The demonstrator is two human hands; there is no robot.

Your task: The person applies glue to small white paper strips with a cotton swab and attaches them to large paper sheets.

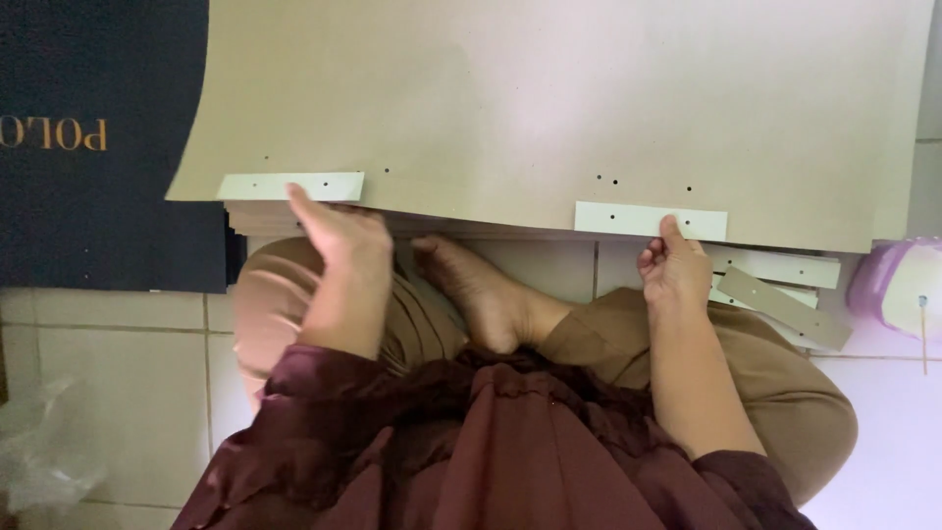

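The person sits cross-legged on the tiled floor [108,363]. The left hand [339,240] lies released and flat under the cardboard sheet [549,98], probably supporting its edge; the right hand [675,267] pinches a pale strip [650,220] against it. Spare strips [785,294] wait beside.

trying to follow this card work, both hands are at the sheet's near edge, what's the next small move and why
Probably press the right-side strip flat along the edge of the big card sheet. The right hand pinches that strip at its lower edge, while the left hand has its fingertips by the left strip, which already lies flat. More loose strips wait at the right.
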